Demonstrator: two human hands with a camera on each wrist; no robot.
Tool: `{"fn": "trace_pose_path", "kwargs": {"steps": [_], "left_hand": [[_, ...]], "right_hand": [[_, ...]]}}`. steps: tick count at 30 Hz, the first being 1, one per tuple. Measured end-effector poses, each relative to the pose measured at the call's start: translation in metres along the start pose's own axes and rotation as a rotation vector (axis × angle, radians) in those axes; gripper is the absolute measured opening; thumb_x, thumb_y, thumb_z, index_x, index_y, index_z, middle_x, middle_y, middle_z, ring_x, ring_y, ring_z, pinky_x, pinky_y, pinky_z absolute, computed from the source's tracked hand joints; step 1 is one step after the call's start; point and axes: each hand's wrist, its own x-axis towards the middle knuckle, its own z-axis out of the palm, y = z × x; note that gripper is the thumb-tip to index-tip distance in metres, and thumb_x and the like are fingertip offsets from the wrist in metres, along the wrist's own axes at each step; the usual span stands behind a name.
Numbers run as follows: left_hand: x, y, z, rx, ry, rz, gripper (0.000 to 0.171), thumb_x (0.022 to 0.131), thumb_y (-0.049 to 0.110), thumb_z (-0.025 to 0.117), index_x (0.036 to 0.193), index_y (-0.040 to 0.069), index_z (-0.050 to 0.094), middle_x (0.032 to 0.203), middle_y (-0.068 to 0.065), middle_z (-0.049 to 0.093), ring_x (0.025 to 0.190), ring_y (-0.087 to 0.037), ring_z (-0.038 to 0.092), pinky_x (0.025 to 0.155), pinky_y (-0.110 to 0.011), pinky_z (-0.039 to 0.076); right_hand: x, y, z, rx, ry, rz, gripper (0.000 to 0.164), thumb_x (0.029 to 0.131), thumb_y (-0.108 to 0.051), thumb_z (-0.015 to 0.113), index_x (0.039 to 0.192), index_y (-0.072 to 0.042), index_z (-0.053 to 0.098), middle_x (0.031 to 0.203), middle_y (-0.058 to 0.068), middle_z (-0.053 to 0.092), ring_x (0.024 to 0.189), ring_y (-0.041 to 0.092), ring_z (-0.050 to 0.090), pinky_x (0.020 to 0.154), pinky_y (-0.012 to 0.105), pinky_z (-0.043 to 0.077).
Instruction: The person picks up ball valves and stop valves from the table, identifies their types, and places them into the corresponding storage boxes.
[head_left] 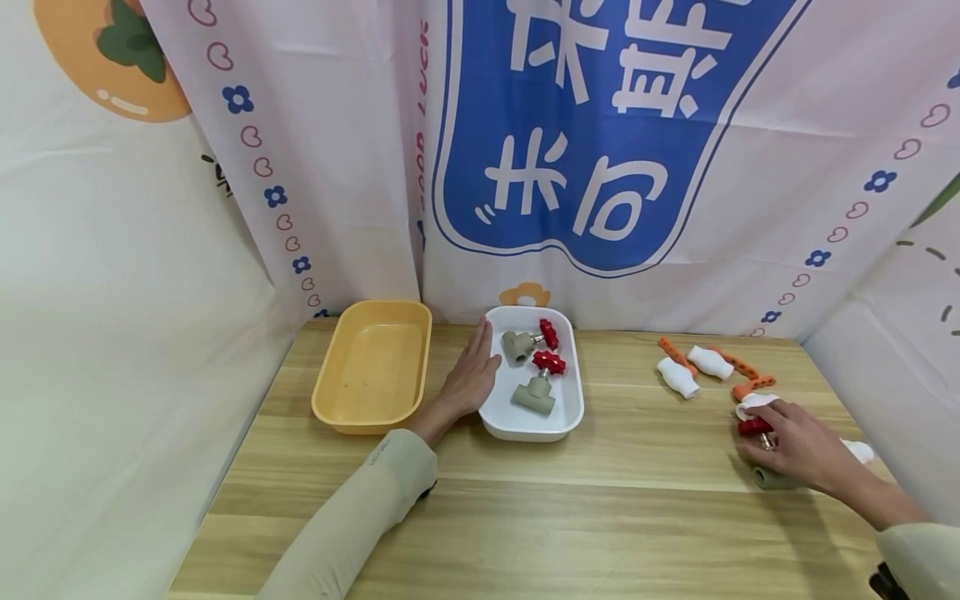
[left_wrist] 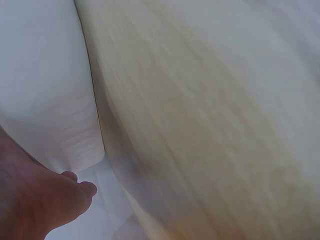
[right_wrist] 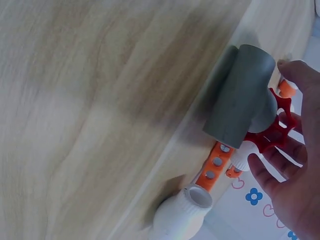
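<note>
Leftmost on the desk (head_left: pixel 600 525) is a yellow tray (head_left: pixel 375 367), then the left hand (head_left: pixel 471 372), fingers pretty straight against the side of a white tray (head_left: pixel 525 430) with two grey tee fittings (head_left: pixel 534 396) in it, further right some white bulgy pieces (head_left: pixel 678 378) and orange strips (head_left: pixel 673 354), and near the right end the right hand (head_left: pixel 806 446) has its fingers clamped on the red lobed knob of a grey valve (right_wrist: pixel 240 95), smooth T-shaped body, shiny metal neck, can't tell if it's touching the desk
</note>
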Motion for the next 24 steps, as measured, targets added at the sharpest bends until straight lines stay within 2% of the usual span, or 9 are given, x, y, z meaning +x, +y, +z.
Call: {"fn": "trace_pose_path", "kwargs": {"steps": [8, 13, 17, 24], "left_hand": [[0.000, 0.001, 0.000, -0.006, 0.008, -0.003, 0.066, 0.115, 0.027, 0.030, 0.169, 0.002, 0.002, 0.179, -0.008, -0.006, 0.165, -0.029, 0.003, 0.134, -0.050, 0.011], [0.000, 0.001, 0.000, 0.001, 0.007, -0.005, 0.066, 0.115, 0.026, 0.029, 0.169, 0.002, 0.002, 0.179, -0.008, -0.006, 0.165, -0.030, 0.003, 0.133, -0.051, 0.011], [0.000, 0.001, -0.001, 0.003, 0.001, -0.009, 0.066, 0.115, 0.027, 0.029, 0.169, 0.004, -0.001, 0.179, -0.008, -0.007, 0.165, -0.030, 0.003, 0.133, -0.051, 0.010], [0.000, 0.001, 0.000, 0.008, 0.000, -0.011, 0.066, 0.115, 0.027, 0.030, 0.169, 0.006, -0.002, 0.179, -0.008, -0.007, 0.165, -0.028, 0.002, 0.134, -0.050, 0.010]], "right_hand": [[-0.002, 0.004, 0.011, 0.015, 0.024, -0.001, 0.062, 0.062, -0.028, 0.101, 0.109, 0.001, 0.073, 0.096, 0.016, 0.068, 0.084, 0.039, 0.065, 0.073, 0.060, 0.056], [-0.002, 0.005, 0.017, 0.011, 0.046, 0.011, 0.063, 0.061, -0.028, 0.101, 0.109, 0.001, 0.072, 0.092, 0.012, 0.067, 0.077, 0.031, 0.064, 0.065, 0.051, 0.056], [-0.002, 0.005, 0.021, 0.013, 0.051, 0.040, 0.056, 0.065, -0.025, 0.100, 0.106, 0.000, 0.072, 0.087, 0.009, 0.068, 0.070, 0.025, 0.064, 0.057, 0.044, 0.054], [0.002, 0.006, 0.026, 0.018, 0.043, 0.103, 0.040, 0.072, -0.020, 0.096, 0.099, -0.001, 0.074, 0.085, 0.012, 0.072, 0.069, 0.024, 0.065, 0.056, 0.043, 0.055]]}}
